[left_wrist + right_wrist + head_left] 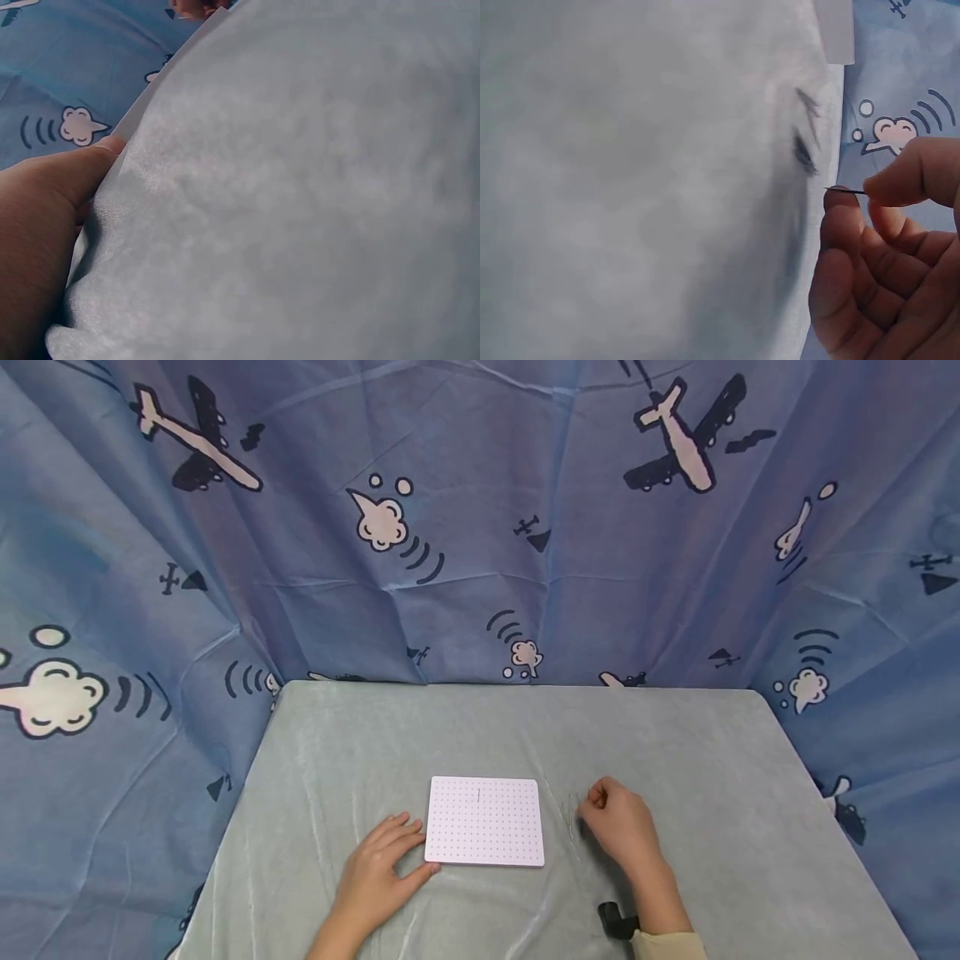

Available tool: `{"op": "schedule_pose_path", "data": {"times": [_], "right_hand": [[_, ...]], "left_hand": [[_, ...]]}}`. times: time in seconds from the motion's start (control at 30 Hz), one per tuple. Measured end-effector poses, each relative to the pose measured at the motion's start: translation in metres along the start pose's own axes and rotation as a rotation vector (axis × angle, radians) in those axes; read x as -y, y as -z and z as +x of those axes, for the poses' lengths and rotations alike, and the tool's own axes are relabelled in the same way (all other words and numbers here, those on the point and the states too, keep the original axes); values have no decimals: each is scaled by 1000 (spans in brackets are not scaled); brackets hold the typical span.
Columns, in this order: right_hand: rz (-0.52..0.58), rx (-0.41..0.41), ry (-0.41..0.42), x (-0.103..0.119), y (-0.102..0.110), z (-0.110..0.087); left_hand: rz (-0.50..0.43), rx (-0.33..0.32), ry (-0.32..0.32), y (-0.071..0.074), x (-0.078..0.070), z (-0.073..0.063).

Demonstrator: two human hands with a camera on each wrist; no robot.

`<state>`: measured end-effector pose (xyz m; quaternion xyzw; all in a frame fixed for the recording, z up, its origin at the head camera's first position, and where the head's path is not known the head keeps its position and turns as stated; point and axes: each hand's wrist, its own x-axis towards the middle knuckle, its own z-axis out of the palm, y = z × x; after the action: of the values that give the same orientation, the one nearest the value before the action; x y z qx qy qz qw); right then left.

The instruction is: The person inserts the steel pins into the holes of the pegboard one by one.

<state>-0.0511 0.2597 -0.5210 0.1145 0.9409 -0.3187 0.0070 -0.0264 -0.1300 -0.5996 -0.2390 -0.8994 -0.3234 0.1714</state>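
Note:
A white board with rows of small holes (484, 835) lies on the table. One thin dark pin (478, 795) shows near its top edge. My left hand (380, 870) rests at the board's left side, fingers spread, thumb tip at the lower left corner; the left wrist view shows the thumb (90, 165) against the board's edge. To the right of the board, my right hand (618, 820) pinches a thin dark needle (845, 190) between thumb and forefinger. Several more thin needles (567, 822) lie on the cloth between the board and this hand, blurred in the right wrist view.
A pale grey-green cloth (360, 735) with soft creases covers the table. Behind it and at both sides hangs a blue curtain (465, 610) printed with planes and clouds. A black wrist camera mount (617, 921) sits at my right wrist, beside a beige sleeve (669, 946).

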Motion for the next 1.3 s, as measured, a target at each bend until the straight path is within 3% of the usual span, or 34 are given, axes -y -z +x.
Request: {"op": "schedule_pose_path", "data": {"times": [0.23, 0.57, 1.03, 1.3], "right_hand": [[92, -41, 51, 11, 3, 5], [316, -51, 171, 48, 0, 6], [365, 4, 372, 79, -18, 7], [369, 96, 400, 87, -32, 9]], "left_hand": [[14, -11, -18, 3, 2, 3], [12, -33, -29, 5, 3, 4], [14, 2, 8, 4, 3, 1], [10, -5, -9, 3, 2, -2]]}}
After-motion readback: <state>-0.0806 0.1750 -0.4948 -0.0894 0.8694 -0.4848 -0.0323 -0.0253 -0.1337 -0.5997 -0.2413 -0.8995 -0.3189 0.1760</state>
